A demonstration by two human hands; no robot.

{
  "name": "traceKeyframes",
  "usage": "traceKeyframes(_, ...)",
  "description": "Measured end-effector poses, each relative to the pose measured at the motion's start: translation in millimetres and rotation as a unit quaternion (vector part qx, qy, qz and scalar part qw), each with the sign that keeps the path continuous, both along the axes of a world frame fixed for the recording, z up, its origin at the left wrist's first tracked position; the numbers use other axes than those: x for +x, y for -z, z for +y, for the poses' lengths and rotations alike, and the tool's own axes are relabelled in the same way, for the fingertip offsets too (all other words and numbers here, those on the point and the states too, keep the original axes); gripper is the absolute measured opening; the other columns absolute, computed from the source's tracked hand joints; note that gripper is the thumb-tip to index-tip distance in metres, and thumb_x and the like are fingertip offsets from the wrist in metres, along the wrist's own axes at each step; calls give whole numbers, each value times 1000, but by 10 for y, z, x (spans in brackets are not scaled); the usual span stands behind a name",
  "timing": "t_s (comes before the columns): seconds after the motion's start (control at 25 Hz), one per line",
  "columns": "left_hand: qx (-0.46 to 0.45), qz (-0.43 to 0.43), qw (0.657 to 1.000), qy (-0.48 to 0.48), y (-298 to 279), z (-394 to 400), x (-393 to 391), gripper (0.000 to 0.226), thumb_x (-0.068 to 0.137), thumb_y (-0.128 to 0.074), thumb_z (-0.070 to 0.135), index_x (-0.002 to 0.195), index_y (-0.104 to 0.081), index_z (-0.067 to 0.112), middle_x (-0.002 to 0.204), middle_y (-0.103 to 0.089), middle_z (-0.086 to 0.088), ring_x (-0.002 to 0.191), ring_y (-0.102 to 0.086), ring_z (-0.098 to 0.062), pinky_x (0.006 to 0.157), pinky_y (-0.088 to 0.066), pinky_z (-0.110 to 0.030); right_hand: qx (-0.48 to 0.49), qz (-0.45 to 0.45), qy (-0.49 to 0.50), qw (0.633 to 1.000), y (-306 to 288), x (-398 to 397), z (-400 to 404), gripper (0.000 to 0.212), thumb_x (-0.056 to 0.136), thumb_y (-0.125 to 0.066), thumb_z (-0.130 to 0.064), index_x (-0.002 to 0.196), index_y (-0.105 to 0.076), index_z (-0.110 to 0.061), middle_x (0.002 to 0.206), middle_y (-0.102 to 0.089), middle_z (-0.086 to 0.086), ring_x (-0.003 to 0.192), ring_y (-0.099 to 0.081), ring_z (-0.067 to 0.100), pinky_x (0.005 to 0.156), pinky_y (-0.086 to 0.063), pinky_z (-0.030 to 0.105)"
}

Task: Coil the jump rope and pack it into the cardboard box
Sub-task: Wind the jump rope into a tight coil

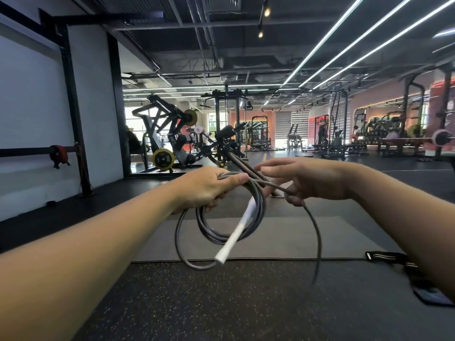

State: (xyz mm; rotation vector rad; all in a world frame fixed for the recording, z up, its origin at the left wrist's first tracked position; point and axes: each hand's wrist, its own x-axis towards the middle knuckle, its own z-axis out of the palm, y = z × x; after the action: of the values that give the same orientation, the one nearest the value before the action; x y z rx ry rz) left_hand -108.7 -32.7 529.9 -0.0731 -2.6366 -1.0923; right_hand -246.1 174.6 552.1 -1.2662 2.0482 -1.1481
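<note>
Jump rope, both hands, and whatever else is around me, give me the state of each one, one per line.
Jump rope: partly coiled, loops hanging, loose tail arcing right.
White handle: dangling tilted through the coil.
Left hand: closed around the coils.
Right hand: fingers pinching the loose strand.
Grey mat: flat on the floor.
Striped strap: lying on the floor.

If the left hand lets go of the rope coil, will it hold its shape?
Probably not. The jump rope hangs in loose, uneven loops, so it looks springy and apt to unwind. Its white handle dangles free and may drag the loops open.
</note>
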Motion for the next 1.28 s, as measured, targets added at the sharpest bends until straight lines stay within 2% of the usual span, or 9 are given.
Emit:
traceKeyframes(0.12, 110, 98, 989, -28, -13, -141, 5, 57, 94, -54, 59, 93, -56, 2, 60, -38, 2, 50, -38, -14, 53, -42, -32, 54, 92, 64, 992, 5, -121, 109, 47, 87, -69, -56, 96, -78, -11, 69, -63, 8, 51, -45, 15, 54, -39, 28)
traceKeyframes(0.24, 335, 235, 906, -108, -60, -172, -12, 45, 93, -56, 58, 88, -50, 14, 59, -36, 7, 46, -37, -11, 51, -42, -30, -98, -8, 106, 989, 138, -179, 94, 46, 91, -67, -51, 61, -55, -17, 61, -49, 2, 53, -52, 19, 53, -46, 27)
traceKeyframes(0.44, 536, 330, 724, -284, 10, 188, -284, 51, 94, -47, 67, 87, -59, 18, 64, -55, 4, 47, -50, -12, 52, -45, -27, -274, -279, -32, 920, 364, 141, -317, 51, 79, -66, -65, 90, -60, -16, 118, -71, 13, 108, -71, 35, 82, -62, 54)
traceKeyframes(0.56, 581, 341, 649, -353, 49, 534, -377, 66, 94, -36, 73, 100, -69, 16, 89, -75, -3, 80, -69, -25, 79, -58, -36, -380, -307, -42, 871, 447, 424, -706, 51, 81, -79, -40, 117, -52, -16, 122, -71, 19, 87, -77, 31, 62, -63, 41)
traceKeyframes(0.76, 539, 300, 726, -304, 314, 673, -328, 64, 92, -34, 76, 69, -54, 20, 88, -72, -4, 85, -67, -25, 92, -56, -46, -414, -252, 71, 872, 387, 399, -873, 15, 93, -73, -21, 103, -70, -10, 103, -80, 22, 96, -77, 38, 81, -64, 47)
traceKeyframes(0.84, 503, 239, 778, -290, 382, 633, -279, 61, 91, -34, 77, 79, -59, 22, 93, -71, -5, 82, -63, -23, 84, -53, -40, -407, -157, 114, 892, 377, 314, -848, 14, 95, -71, -24, 88, -72, -12, 90, -81, 18, 89, -78, 36, 84, -62, 45)
traceKeyframes(0.96, 384, 146, 866, -286, 501, 535, -231, 54, 94, -46, 68, 100, -66, 18, 88, -62, 0, 77, -54, -15, 67, -42, -31, -387, -9, 139, 912, 309, 251, -764, 24, 100, -65, -26, 85, -65, -7, 65, -77, 10, 49, -67, 15, 53, -54, 25)
traceKeyframes(1.16, 32, 206, 897, -389, 482, 304, -104, 125, 62, -89, 53, 155, -9, 33, 159, -25, -8, 145, -27, -31, 117, -30, -53, -306, 98, 102, 941, 277, 222, -618, 24, 99, -66, -22, 83, -67, -4, 75, -76, 24, 44, -60, 16, 48, -51, 25)
traceKeyframes(1.28, -155, 193, 946, -211, 116, 196, -24, 133, 62, -92, 44, 158, 0, 43, 159, -36, -6, 144, -38, -27, 119, -31, -48, -260, 113, 58, 957, 297, 216, -607, 22, 99, -65, -19, 90, -67, 2, 77, -72, 34, 45, -59, 19, 48, -51, 24)
